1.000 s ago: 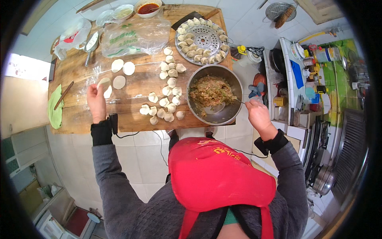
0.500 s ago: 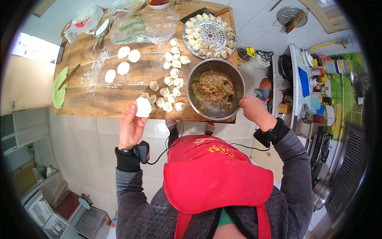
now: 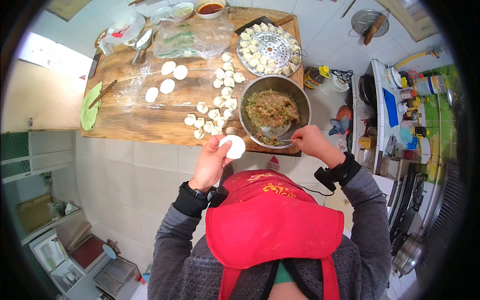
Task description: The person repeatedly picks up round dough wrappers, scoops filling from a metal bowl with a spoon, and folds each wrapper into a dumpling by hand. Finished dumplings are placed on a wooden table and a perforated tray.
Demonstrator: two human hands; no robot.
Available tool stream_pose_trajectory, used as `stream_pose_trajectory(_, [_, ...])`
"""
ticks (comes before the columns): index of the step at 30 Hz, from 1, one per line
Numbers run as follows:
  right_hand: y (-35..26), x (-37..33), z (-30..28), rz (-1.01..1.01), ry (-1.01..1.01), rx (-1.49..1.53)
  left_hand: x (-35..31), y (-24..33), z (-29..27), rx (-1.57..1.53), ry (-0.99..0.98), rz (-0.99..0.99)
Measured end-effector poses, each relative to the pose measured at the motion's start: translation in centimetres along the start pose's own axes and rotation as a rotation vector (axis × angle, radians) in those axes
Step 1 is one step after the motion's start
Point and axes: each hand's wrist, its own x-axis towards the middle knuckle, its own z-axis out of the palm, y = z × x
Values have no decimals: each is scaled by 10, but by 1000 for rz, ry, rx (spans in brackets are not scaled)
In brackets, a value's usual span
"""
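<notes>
My left hand (image 3: 206, 169) pinches a round white dumpling wrapper (image 3: 235, 148) just off the table's front edge, near the bowl. A steel mixing bowl (image 3: 305, 102) sits at the table's front right corner, part filled with minced filling (image 3: 270, 108). My right hand (image 3: 317, 144) is closed at the bowl's near right rim on a thin-handled utensil (image 3: 285, 141). Its far end is in a clump of filling low inside the bowl, so I cannot tell its exact kind. Several folded dumplings (image 3: 219, 101) lie left of the bowl.
Behind the bowl, a round perforated metal tray (image 3: 272, 47) carries several dumplings. Flat wrappers (image 3: 167, 86) lie mid-left on the wooden table (image 3: 125, 115). Beyond are a plastic bag (image 3: 192, 40) and a bowl of red sauce (image 3: 210, 9). A stick (image 3: 102, 94) rests on a green cloth (image 3: 91, 107).
My left hand has brought the wrapper rightward, closer to the bowl. My right hand has shifted slightly down, and the utensil with filling is at the bowl's near side. The view has shifted a little.
</notes>
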Motion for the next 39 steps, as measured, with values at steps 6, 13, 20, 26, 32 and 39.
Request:
stream_pose_trajectory(6, [6, 4, 0, 383, -209, 783, 6, -10, 11, 90, 45, 7])
stream_pose_trajectory(13, [8, -7, -8, 167, 42, 842, 31, -12, 21, 194, 95, 35])
stream_pose_trajectory(20, [-20, -43, -25, -234, 539, 453, 47, -1, 82, -81, -20, -41])
stream_pose_trajectory(26, [-27, -61, -31, -535, 763, 78, 43, 14, 115, -211, -127, -65])
stream_pose_trajectory(32, [-18, -56, -23, -611, 815, -12, 44, 17, 122, -242, -136, -53])
stream_pose_trajectory(39, [-24, -51, -24, -377, 746, 479, 48, 26, 120, -299, -210, -41])
